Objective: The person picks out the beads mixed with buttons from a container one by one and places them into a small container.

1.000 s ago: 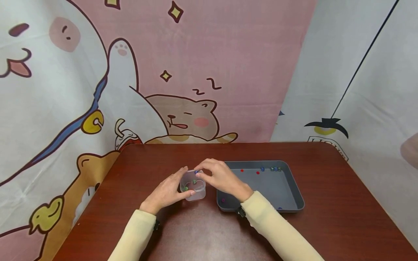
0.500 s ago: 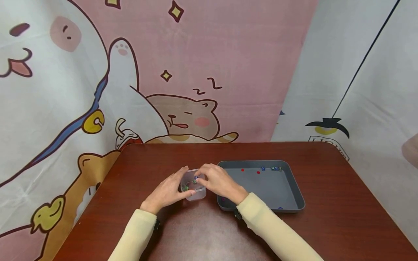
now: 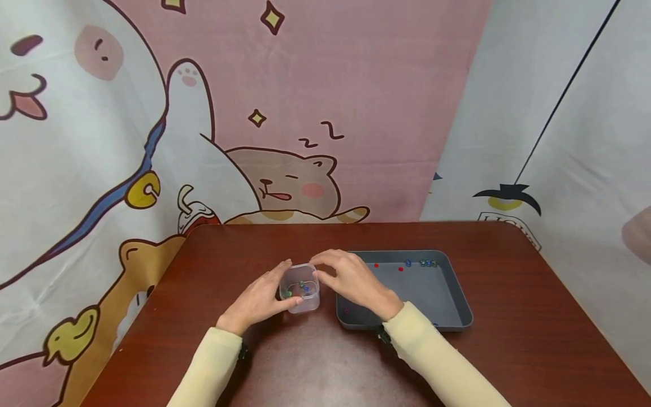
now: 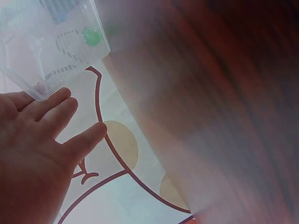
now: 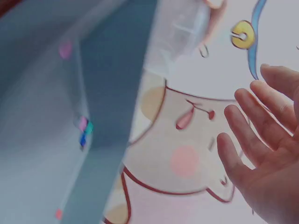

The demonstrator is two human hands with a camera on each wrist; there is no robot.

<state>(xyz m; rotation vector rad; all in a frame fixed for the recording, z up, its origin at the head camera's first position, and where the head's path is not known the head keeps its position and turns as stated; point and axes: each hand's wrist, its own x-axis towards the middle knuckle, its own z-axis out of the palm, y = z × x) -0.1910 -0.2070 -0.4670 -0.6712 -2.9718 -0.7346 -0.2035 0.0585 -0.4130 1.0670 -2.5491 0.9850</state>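
My left hand (image 3: 256, 299) holds a small clear plastic box (image 3: 305, 306) on the table, thumb at the near side and fingers along the left and far side. Through the box wall (image 4: 28, 51) in the left wrist view shows a round green bead (image 4: 92, 37). A blue bead (image 3: 306, 289) lies inside with the green ones. At the box's right rim, my right hand (image 3: 356, 281) has its fingers parted and nothing visible between them. The right wrist view shows this hand (image 5: 268, 140) with fingers loosely extended.
A grey rectangular tray (image 3: 424, 297) stands right of the box, partly under my right forearm. Red pieces (image 3: 400, 269) and several blue and green beads (image 3: 429, 263) lie along its far side. The brown table (image 3: 519, 299) ends at a cartoon-printed cloth (image 3: 386, 113).
My right hand has let go of the blue bead, which now lies in the box, and has drawn back to the right. The left hand has stayed on the box.
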